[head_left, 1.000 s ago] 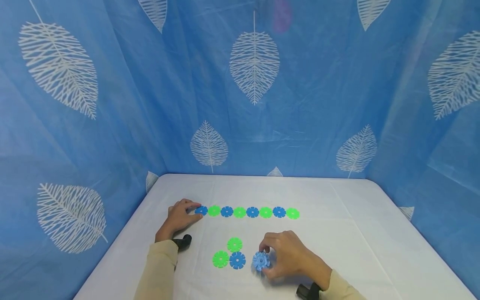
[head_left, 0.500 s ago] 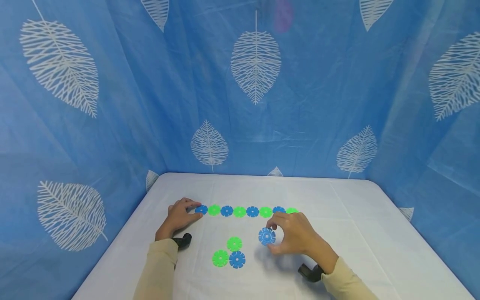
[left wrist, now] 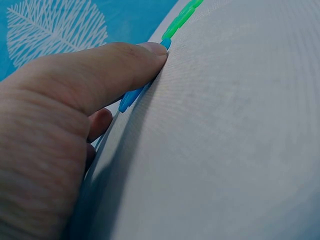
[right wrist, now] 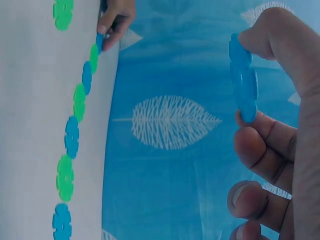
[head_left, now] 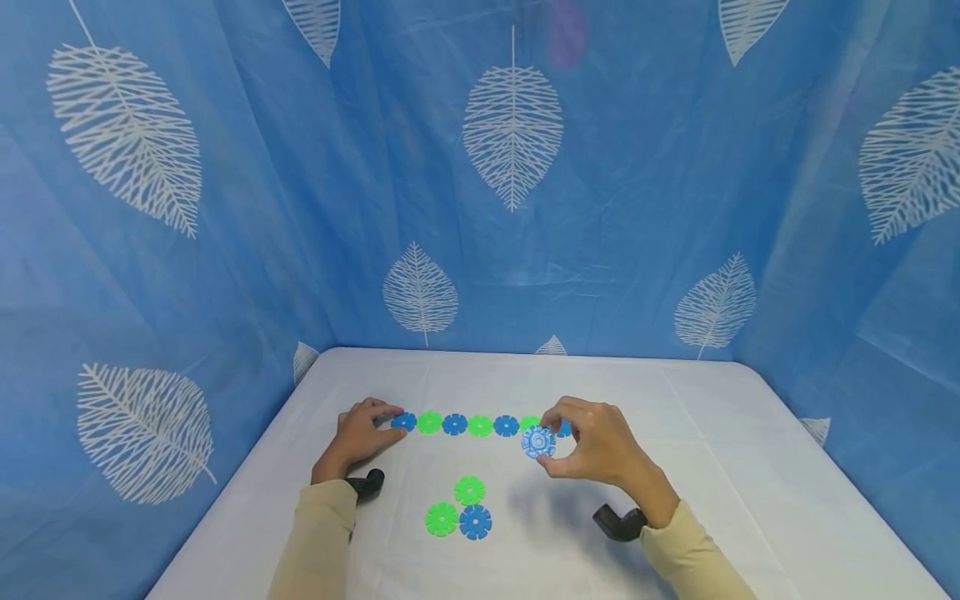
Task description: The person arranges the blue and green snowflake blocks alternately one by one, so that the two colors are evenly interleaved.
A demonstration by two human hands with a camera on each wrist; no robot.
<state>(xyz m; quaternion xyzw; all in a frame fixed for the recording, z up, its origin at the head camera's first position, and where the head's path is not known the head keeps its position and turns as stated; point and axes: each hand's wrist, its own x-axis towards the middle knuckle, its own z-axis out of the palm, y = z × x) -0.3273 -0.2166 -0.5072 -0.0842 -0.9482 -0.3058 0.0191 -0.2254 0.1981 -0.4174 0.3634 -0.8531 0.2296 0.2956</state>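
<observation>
Between the thumb and index finger of my right hand (head_left: 596, 442) is a blue notched building disc (head_left: 537, 442), pinched by its edges above the table. The right wrist view shows this disc (right wrist: 242, 80) nearly edge-on. My left hand (head_left: 362, 433) rests on the cloth and pinches another blue disc (head_left: 404, 421), which lies flat at the left end of a row. Green and blue discs alternate along that row, such as a green disc (head_left: 430, 422) beside the left one. My right hand and its disc cover the row's right end in the head view.
Nearer the front lie two green discs, an upper one (head_left: 470, 490) and a lower one (head_left: 442, 518), with a blue disc (head_left: 476, 522) close beside them. A white cloth covers the table (head_left: 720, 483). Behind stands a blue curtain (head_left: 510, 275) with white leaf prints.
My right hand has lifted the blue disc from near the front of the table and carried it away from me, up to the row's right part. The left hand has stayed in place.
</observation>
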